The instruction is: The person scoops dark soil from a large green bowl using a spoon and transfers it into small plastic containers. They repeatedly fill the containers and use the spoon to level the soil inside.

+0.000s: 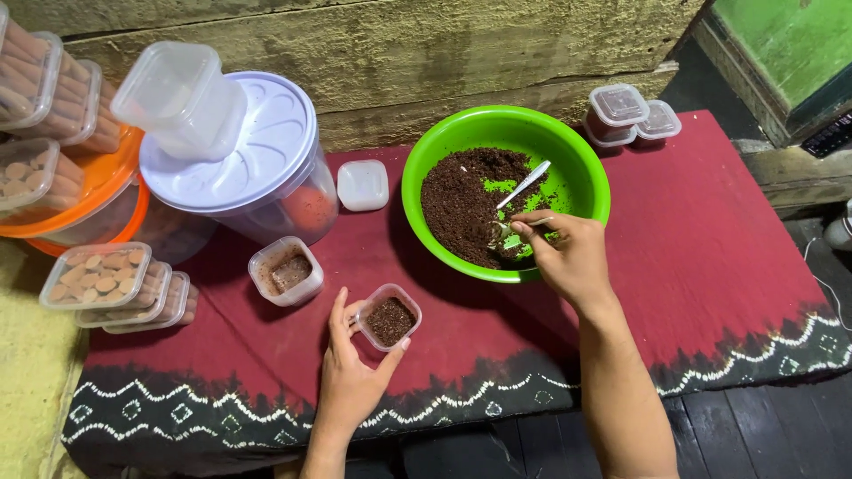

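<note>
spoon in the bowl, cup waiting at the near edge

while the right hand (568,257) pinches a white spoon (522,186) over the near rim of the green bowl (426,155), the left hand (351,377) cradles a small clear cup (389,318) close to the table's near edge, fingers wrapped around its sides. the cup lies down and to the left of the spoon, near but apart from the bowl. the spoon's long axis slants up and right, away from the person, with the handle end over the dark brown crumbs (461,204). the cup is square with rounded corners, upright, filled nearly to the top with the same dark crumbs. a second such cup (286,270), less full, stands just left of it on the red cloth (710,239), under a big lidded tub (257,155).
</note>
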